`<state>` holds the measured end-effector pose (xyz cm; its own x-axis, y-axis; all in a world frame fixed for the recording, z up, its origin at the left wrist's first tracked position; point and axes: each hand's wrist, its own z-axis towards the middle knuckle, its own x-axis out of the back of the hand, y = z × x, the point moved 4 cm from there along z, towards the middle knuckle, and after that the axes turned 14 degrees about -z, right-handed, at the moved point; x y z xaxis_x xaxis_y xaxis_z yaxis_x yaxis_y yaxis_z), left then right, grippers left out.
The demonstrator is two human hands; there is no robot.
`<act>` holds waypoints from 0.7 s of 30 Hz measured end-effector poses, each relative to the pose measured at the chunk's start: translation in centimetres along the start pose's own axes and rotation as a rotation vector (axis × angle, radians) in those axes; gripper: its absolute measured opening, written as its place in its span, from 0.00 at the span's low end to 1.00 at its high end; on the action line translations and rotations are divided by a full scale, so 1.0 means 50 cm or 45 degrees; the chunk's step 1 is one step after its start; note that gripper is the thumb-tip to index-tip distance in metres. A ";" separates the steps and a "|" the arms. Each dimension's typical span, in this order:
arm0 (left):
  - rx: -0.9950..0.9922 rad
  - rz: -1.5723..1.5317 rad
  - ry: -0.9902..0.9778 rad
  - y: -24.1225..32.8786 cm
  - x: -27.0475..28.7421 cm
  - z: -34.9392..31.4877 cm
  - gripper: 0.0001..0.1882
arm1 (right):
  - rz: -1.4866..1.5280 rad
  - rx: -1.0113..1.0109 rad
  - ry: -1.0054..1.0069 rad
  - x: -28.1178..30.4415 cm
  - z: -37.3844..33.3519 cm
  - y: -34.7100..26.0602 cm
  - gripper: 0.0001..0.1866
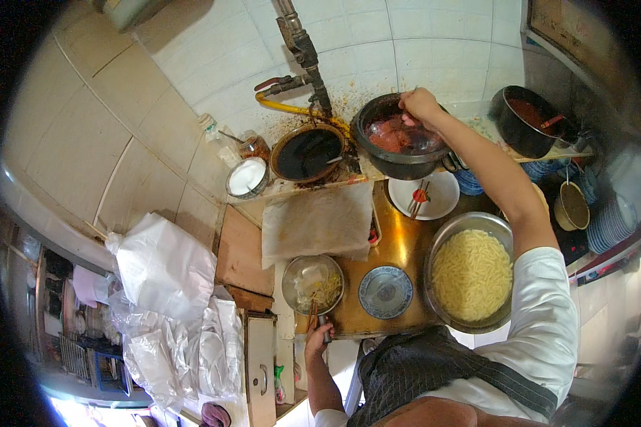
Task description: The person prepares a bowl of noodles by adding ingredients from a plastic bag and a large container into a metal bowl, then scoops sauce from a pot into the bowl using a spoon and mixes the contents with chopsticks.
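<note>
The left hand (316,343) grips the handle (323,321) of the pan (341,285). The right hand (419,107) is clenched over the dark pot (400,168); I cannot tell what it grasps.

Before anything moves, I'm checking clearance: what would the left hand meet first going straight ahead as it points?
The left hand holds a pan out front, so probably the pale sheet beyond the pan's far rim. Height is unclear; it might pass above.

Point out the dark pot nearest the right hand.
The pot beside the bowl of black liquid; the right hand is over it, while the other pot stands farther right.
</note>
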<state>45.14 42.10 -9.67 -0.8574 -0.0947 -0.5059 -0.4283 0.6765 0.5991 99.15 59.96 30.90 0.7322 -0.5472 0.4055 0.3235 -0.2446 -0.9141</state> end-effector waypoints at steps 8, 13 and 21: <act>-0.043 0.052 0.050 0.030 -0.050 -0.043 0.16 | 0.562 -0.205 0.193 0.007 0.009 0.038 0.08; -0.015 0.050 0.029 0.015 -0.014 -0.018 0.16 | 0.793 -0.226 0.318 -0.002 0.033 0.076 0.09; -0.031 0.058 0.048 0.007 -0.006 -0.011 0.12 | -0.336 0.374 0.195 0.045 0.051 0.079 0.13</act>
<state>45.08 41.94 -8.98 -0.8860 -0.0924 -0.4544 -0.3952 0.6630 0.6358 103.60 59.82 28.21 0.5109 -0.6144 0.6013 0.6615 -0.1657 -0.7314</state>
